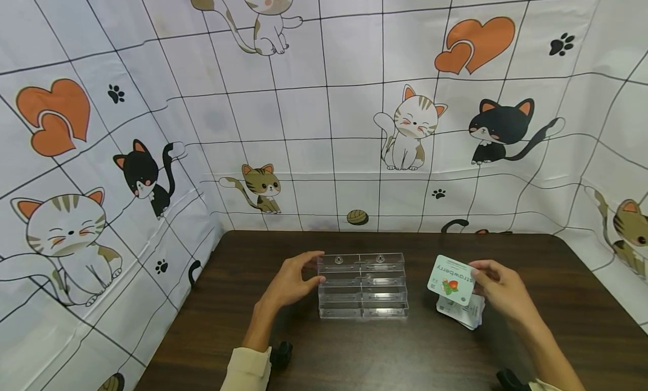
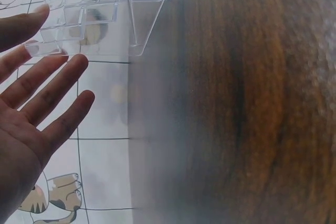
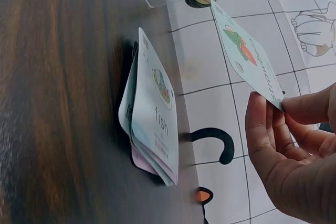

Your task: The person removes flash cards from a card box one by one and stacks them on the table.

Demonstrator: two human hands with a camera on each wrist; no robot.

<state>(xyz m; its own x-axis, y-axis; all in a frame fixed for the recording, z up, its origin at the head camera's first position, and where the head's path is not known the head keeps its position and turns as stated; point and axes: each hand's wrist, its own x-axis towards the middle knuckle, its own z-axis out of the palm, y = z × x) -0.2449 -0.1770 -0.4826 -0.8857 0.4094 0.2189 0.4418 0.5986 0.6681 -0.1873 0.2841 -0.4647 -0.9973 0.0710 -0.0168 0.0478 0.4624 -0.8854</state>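
Note:
A clear tiered plastic card holder (image 1: 362, 287) stands mid-table, with two columns of slots. My left hand (image 1: 296, 278) is at its left side, thumb and fingertips around the upper left edge; in the left wrist view the fingers (image 2: 58, 85) are fairly straight and spread beside the holder (image 2: 100, 14). Between thumb and fingers my right hand (image 1: 498, 287) pinches a strawberry flash card (image 1: 450, 279) by its edge, picture side showing. Below it lies a stack of cards (image 1: 463, 311) on the table; its top card, marked fish (image 3: 157, 114), shows in the right wrist view.
The dark wooden table (image 1: 243, 267) meets a white sheet (image 1: 304, 121) printed with cats, hearts and a grid at the back and sides. Black straps with small devices (image 1: 281, 354) sit at the wrists.

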